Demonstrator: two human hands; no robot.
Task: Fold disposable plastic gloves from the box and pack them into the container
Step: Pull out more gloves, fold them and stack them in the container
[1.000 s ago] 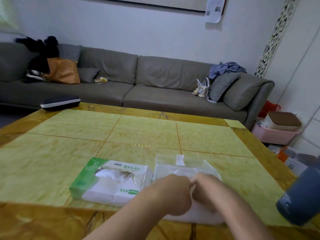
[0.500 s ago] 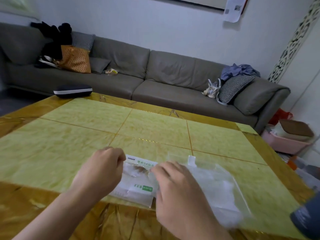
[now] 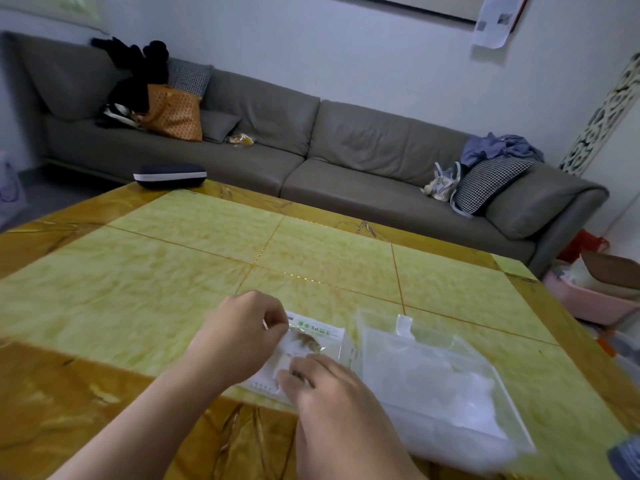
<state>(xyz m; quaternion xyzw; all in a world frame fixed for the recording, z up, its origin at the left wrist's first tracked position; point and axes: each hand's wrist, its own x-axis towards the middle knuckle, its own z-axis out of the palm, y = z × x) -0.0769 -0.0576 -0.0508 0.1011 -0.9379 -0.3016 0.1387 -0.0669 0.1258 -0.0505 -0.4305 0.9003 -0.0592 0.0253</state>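
A white and green glove box [image 3: 323, 336] lies on the yellow table [image 3: 194, 271], mostly covered by my hands. My left hand [image 3: 239, 341] sits over its left half and pinches a thin clear plastic glove [image 3: 304, 344] at the box opening. My right hand [image 3: 332, 400] is at the box's near edge, fingertips curled onto the same film. Just right of the box stands a clear plastic container [image 3: 391, 344] with white folded gloves inside and a small tab at its far rim.
A dark glasses case [image 3: 169, 174] lies at the table's far left edge. A grey sofa [image 3: 346, 161] runs behind the table. A pink tub [image 3: 581, 303] sits on the floor at right. A dark blue object [image 3: 627, 459] pokes in at the lower right corner.
Both hands left the container and came to the glove box. My left hand went onto the box's left half, and a clear glove now shows at the opening between my fingers.
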